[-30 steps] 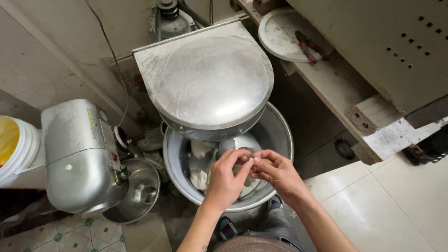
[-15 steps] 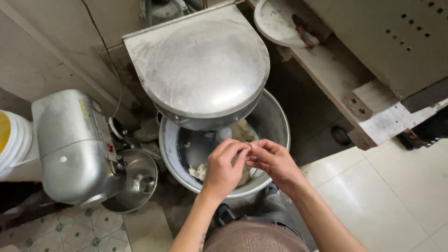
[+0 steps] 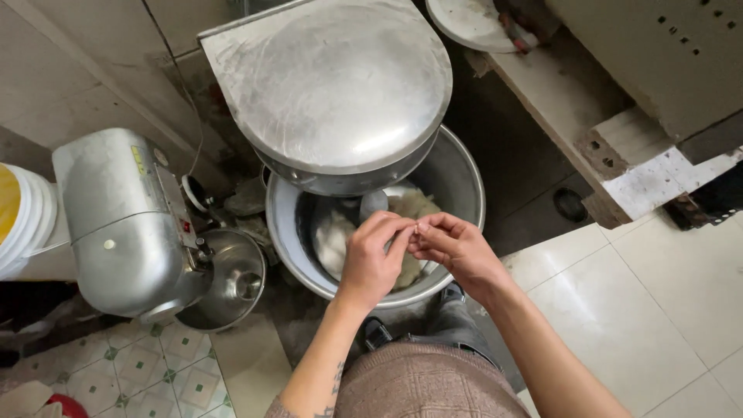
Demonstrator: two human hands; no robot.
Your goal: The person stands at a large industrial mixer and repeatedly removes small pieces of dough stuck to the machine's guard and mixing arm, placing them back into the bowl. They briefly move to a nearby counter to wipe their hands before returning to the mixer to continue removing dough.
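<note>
Left hand (image 3: 370, 259) and right hand (image 3: 458, 249) meeting fingertip to fingertip above the steel mixing bowl (image 3: 464, 182), both pinched narrow on a tiny pale bit; hard to tell what. Directly below and just beyond both hands, inside the bowl, the dough (image 3: 334, 236). Equally near to either hand.

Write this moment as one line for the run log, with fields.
left hand: fingertips meet right hand | held item: too small to tell | below: mixer bowl with dough | lid: raised

Pale floor tiles (image 3: 665, 310) — grimy tiled wall (image 3: 70, 54).
</note>
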